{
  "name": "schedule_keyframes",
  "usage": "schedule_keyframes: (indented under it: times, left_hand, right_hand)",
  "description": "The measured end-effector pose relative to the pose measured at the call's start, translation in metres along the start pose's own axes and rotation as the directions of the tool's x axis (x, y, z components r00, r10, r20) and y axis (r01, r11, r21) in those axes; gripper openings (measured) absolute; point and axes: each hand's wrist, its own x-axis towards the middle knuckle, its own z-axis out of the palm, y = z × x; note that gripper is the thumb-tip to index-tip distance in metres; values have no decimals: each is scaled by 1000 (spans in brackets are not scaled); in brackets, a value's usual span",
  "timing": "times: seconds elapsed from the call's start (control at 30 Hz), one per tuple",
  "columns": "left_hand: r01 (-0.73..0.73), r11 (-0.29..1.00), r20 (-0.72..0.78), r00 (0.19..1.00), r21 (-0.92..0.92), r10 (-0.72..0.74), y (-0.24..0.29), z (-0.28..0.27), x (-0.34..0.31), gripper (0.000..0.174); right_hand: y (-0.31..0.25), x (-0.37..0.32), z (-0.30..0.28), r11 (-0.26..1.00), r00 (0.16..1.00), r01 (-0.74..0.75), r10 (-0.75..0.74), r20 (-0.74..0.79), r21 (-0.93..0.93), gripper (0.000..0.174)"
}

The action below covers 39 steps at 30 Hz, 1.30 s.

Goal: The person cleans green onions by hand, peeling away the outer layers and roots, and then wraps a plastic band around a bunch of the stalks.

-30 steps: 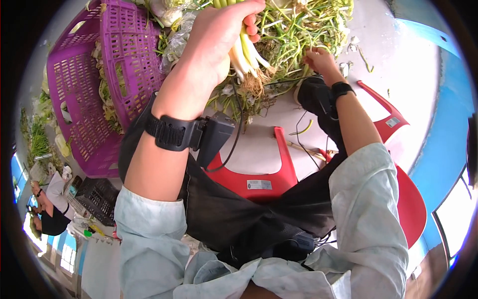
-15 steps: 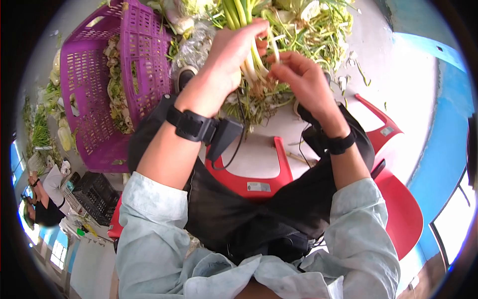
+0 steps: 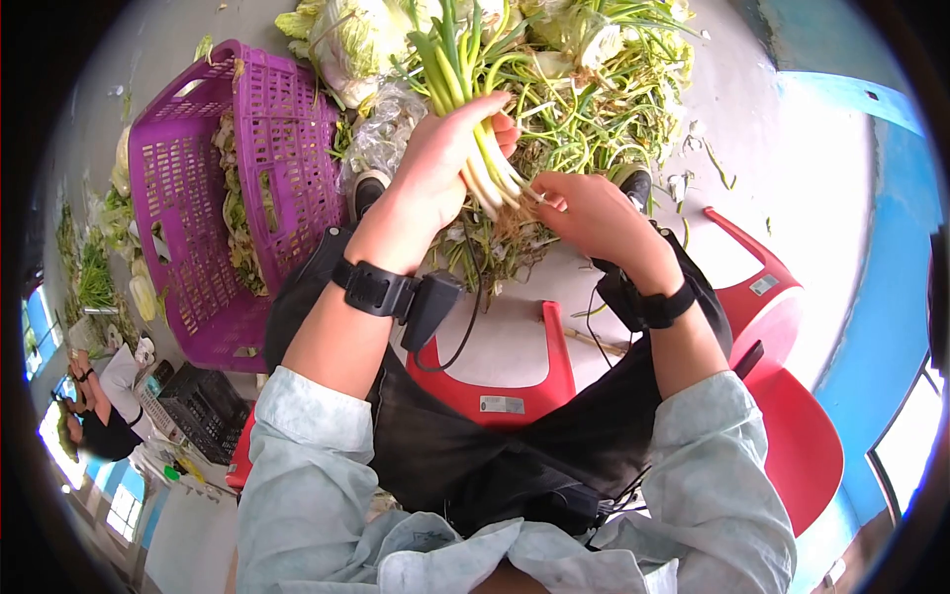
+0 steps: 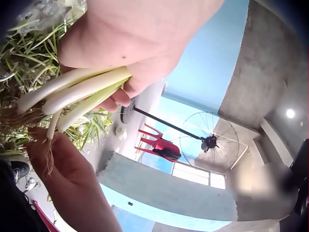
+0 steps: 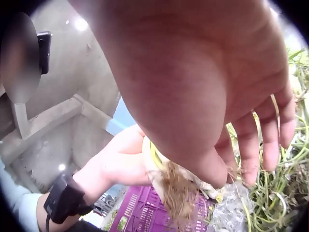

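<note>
My left hand (image 3: 433,163) grips a bunch of green onions (image 3: 482,185) around their stalks, green leaves pointing away and white ends towards me. Pale brown roots (image 5: 177,193) hang from those ends in the right wrist view. Close beside them, my right hand (image 3: 602,226) pinches with thumb and forefinger at the root end of one thin stalk. Its other fingers (image 5: 248,157) are spread fairly straight. Seen from the left wrist, the white stalks (image 4: 87,94) poke out below the left palm, their roots over the right fingertips.
A pile of loose green onions and trimmings (image 3: 584,119) lies on the floor ahead, with cabbages (image 3: 356,45) behind. Clear plastic (image 3: 381,139) and a purple crate (image 3: 198,198) holding leaves are at the left. Red stools (image 3: 505,391) stand low around the legs, near a dangling cable (image 3: 477,297).
The right hand has come from the pile on the right to the root end of the bunch. The left hand still holds the bunch, which now sits lower in the head view.
</note>
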Motion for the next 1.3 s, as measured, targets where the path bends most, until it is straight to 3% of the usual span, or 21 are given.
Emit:
schedule_keyframes:
  times: [0.03,0.13,0.27,0.4,0.47,0.53,0.57,0.63,0.73,0.97,1.1,1.23,1.3]
  left_hand:
    - [13,1000,14,1000,17,-13,-5,-3,2,25]
    - [5,995,44,999,102,-10,-3,1,-4,21]
    - [42,962,121,990,271,-77,-10,8,-13,21]
    - [0,899,213,971,439,-104,-18,21,-20,17]
    - [-36,853,235,967,521,-103,-20,27,-22,15]
    - [-125,728,252,965,674,-68,-22,28,-20,23]
    - [-163,666,256,966,728,-43,-25,28,-20,26]
    - [-234,509,278,961,828,-11,-24,29,-23,39]
    - [-335,437,322,941,834,107,-43,16,-15,43]
    - [-249,399,264,964,882,19,-26,31,-26,43]
    - [-267,414,251,963,870,94,-27,32,-27,45]
    - [-196,334,176,980,922,91,-31,32,-23,46]
    - [-203,359,177,979,911,105,-28,33,-28,46]
  right_hand:
    - [2,1,-4,1000,1000,-9,9,18,4,26]
    - [19,10,-3,985,986,104,-84,-147,137,27]
    - [13,21,-17,900,970,105,0,-242,424,31]
    - [5,24,-21,527,998,-39,70,2,849,43]
    - [-2,20,-22,529,995,-83,85,44,845,44]
    - [-24,10,-24,477,993,-87,117,35,874,41]
    - [-21,15,-13,446,992,-20,122,-39,895,43]
    - [-14,19,3,435,986,-23,159,-52,900,45]
    - [-21,18,6,382,969,-25,236,-71,924,42]
    - [-17,25,13,302,921,47,356,-159,952,33]
    - [-14,31,11,180,908,104,383,-168,978,22]
    - [-21,30,12,211,916,94,364,-167,973,23]
    - [-20,32,14,228,919,98,353,-176,969,24]
